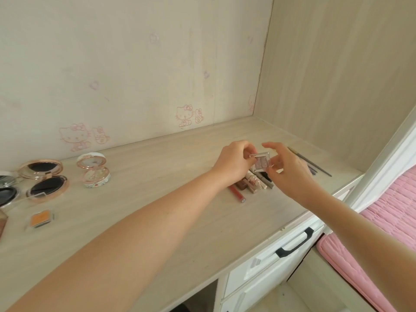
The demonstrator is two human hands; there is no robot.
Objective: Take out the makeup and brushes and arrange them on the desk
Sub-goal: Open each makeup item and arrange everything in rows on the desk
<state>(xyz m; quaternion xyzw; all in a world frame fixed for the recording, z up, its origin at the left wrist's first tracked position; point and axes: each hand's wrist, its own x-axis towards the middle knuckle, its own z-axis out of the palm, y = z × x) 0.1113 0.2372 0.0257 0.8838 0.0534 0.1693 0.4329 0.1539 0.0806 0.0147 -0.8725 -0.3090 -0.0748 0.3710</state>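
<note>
A small square clear eyeshadow case (pixel 261 162) with pinkish pans is held above the desk (pixel 180 221). My left hand (pixel 234 162) pinches its left side and my right hand (pixel 286 167) pinches its right side. Under my hands lies a row of lip products and tubes (pixel 252 183), with a red lip gloss (pixel 237 193) at the left end. Thin brushes or pencils (pixel 310 162) lie just right of my right hand. At the far left stand open compacts: a rose-gold one (pixel 45 179), a floral white one (pixel 94 170) and a silver one (pixel 6 188). A small orange case (pixel 40 218) lies near them.
The desk sits in a corner, with a cartoon-printed wall behind and a side panel at the right. Below the front edge is a white drawer with a black handle (pixel 295 243). A pink quilted bed (pixel 382 221) lies at the right.
</note>
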